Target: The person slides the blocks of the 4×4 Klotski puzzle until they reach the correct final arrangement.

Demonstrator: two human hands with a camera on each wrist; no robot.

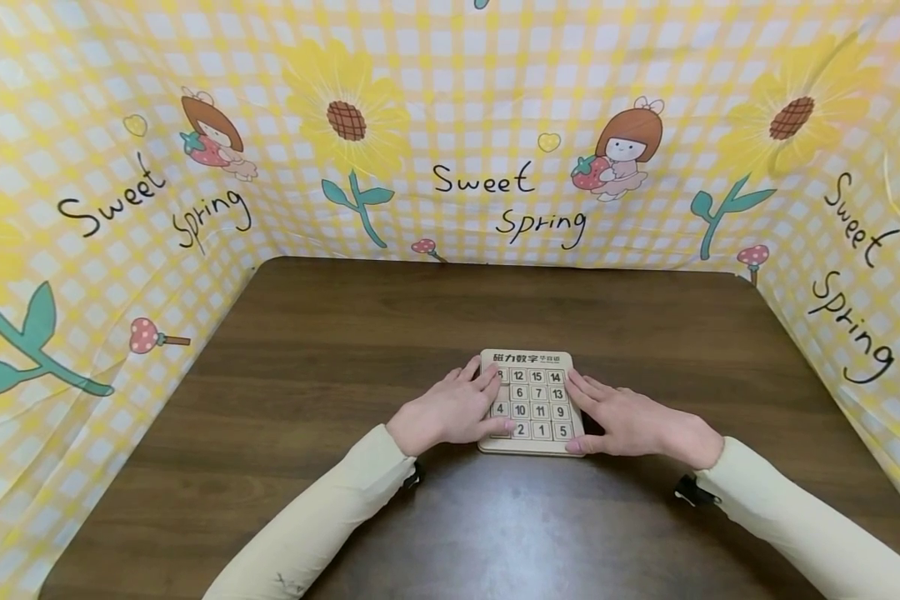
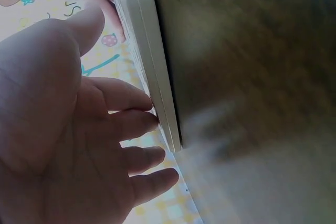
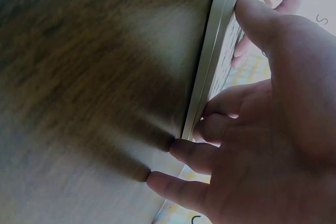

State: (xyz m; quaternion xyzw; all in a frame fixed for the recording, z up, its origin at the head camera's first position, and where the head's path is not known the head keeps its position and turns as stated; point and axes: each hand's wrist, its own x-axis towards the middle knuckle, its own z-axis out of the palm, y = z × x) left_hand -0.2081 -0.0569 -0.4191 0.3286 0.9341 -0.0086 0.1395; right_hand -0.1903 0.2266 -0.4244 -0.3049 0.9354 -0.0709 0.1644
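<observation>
A pale number sliding puzzle (image 1: 540, 409) lies flat on the brown table, its header of dark Chinese characters at the far edge. My left hand (image 1: 456, 411) rests along its left side, thumb touching the lower-left tiles and a finger over the upper-left ones, partly hiding them. On the other side my right hand (image 1: 630, 421) touches the right edge with its fingers, while its thumb lies on the lower-right corner. In the left wrist view the fingertips meet the puzzle's side wall (image 2: 152, 61). The right wrist view has two fingertips (image 3: 181, 149) down near the tabletop.
The wooden table (image 1: 345, 333) extends around the puzzle. Behind it and at both sides hangs a yellow checked cloth (image 1: 450, 100) printed with sunflowers, cartoon figures and "Sweet Spring". Dark straps or devices (image 1: 696, 490) sit under the cream sleeves at the wrists.
</observation>
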